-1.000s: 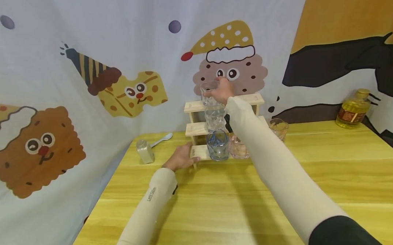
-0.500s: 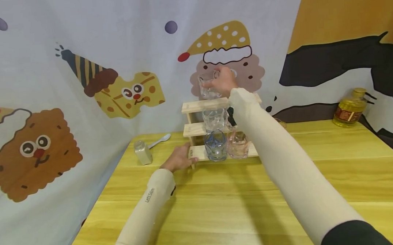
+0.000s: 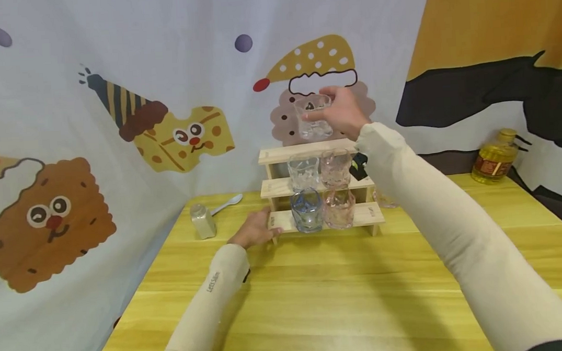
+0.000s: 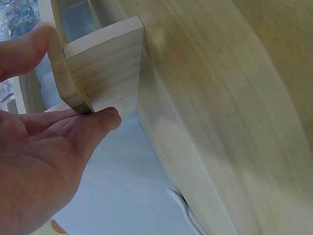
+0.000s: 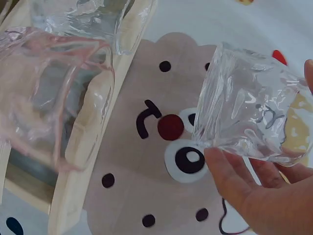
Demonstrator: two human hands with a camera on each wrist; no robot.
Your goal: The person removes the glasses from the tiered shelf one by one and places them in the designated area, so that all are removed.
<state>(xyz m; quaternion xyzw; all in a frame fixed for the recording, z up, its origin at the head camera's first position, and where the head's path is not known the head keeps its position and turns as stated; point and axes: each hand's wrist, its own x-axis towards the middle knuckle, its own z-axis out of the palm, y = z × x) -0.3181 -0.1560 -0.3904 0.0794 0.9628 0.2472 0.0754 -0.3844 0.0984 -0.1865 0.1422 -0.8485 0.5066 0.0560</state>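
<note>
My right hand (image 3: 341,110) holds a clear glass tumbler (image 3: 315,122) just above the top tier of a three-step wooden rack (image 3: 285,153). In the right wrist view, its fingers (image 5: 230,181) curl along the side of the tumbler (image 5: 249,107). Down at the rack's lowest step, my left hand (image 3: 252,229) pinches the left end of the board (image 4: 73,88), thumb on one face and fingers on the other. On the middle step stand a clear glass (image 3: 303,173) and a pinkish glass (image 3: 335,169). A blue glass (image 3: 307,212) and another pink glass (image 3: 340,209) occupy the bottom step.
Left of the rack are a jar of pale contents (image 3: 203,222) and a white spoon (image 3: 228,203). Another glass (image 3: 384,198) shows partly behind my right sleeve. An oil bottle (image 3: 494,158) stands at the table's back right, before the printed cloth (image 3: 199,22).
My right hand has lifted the clear tumbler from in front of the top tier and shifted it slightly right. The left hand keeps its hold on the rack's bottom step.
</note>
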